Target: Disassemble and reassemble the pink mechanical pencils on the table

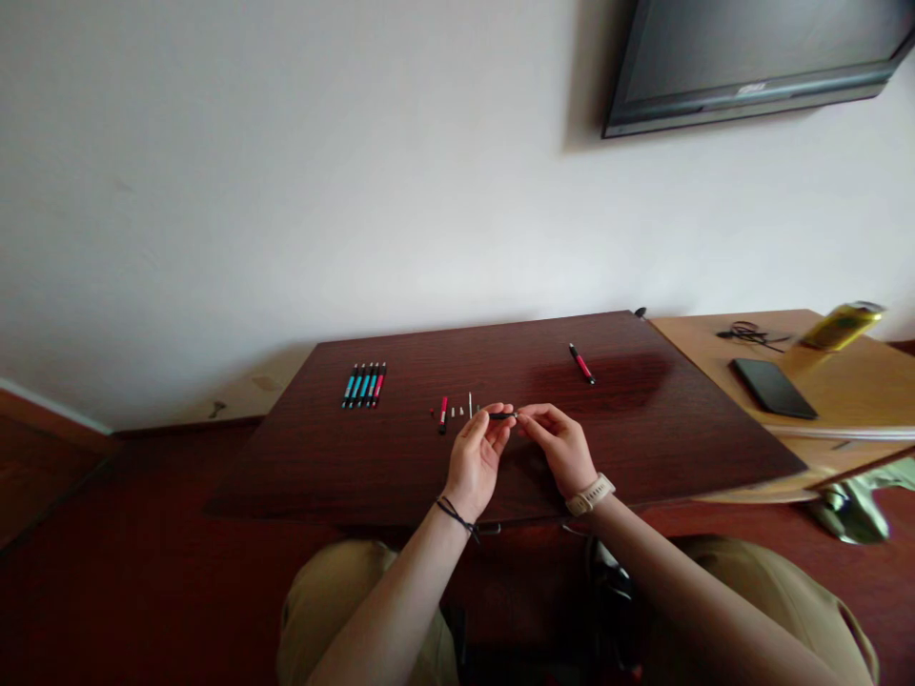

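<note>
Black pen barrel (501, 415) is held above the desk (493, 357), long axis running left to right. Left hand (477, 461) pinches it between the fingers; right hand (564, 450) has fingers pinched at its right-hand tip.

Dim, soft light on the wall (321, 171), murky floor (178, 553), stretched edges, fine details blurry
</note>
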Tool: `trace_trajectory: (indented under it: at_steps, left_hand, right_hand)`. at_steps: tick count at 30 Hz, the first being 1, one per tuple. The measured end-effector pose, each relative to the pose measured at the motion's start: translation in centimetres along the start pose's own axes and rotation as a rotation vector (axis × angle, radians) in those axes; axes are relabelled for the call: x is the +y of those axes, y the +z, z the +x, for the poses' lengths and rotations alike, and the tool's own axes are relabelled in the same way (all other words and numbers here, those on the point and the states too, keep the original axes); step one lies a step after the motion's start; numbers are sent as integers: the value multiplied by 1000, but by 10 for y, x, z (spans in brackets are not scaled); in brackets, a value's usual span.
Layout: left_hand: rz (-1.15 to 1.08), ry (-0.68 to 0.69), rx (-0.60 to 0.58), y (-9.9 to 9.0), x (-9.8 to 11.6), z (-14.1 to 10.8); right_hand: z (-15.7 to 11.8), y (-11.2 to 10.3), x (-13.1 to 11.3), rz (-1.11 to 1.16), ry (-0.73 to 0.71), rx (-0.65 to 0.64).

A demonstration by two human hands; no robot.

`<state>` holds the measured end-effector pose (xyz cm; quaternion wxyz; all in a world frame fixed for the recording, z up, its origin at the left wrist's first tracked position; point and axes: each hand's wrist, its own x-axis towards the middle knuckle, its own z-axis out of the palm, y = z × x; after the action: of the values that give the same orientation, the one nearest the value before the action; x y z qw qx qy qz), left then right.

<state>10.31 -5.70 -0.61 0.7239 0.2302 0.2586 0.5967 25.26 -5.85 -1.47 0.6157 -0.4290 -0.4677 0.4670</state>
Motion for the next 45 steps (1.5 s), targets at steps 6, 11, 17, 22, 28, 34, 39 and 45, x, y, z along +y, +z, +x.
trace_trajectory:
  at_steps: [6,11,17,22,28,34,39,45]
  left_hand:
    - [-10,-24,-6,3,0,-1]
    - [-27,-36,-22,2,0,-1]
    - [13,-47,-88,3,8,0]
    - [112,-81,-115,2,21,4]
    - [368,8,19,-5,29,7]
    - [626,154,67,-9,35,4]
    - [691,236,48,-12,34,5]
    - [687,247,25,-9,31,7]
  right_hand:
    - [0,-1,2,10,-1,24]
    - [-1,-1,0,19,0,12]
    - [4,-4,-4,-28,-43,-23]
    - [10,-7,-12,-93,-97,-58]
    - [13,-9,-14,-135,-109,-66]
    - [9,-8,-4,-187,-121,-88]
    - [7,-5,1,-210,-114,-84]
    - [9,-6,4,-223,-110,-59]
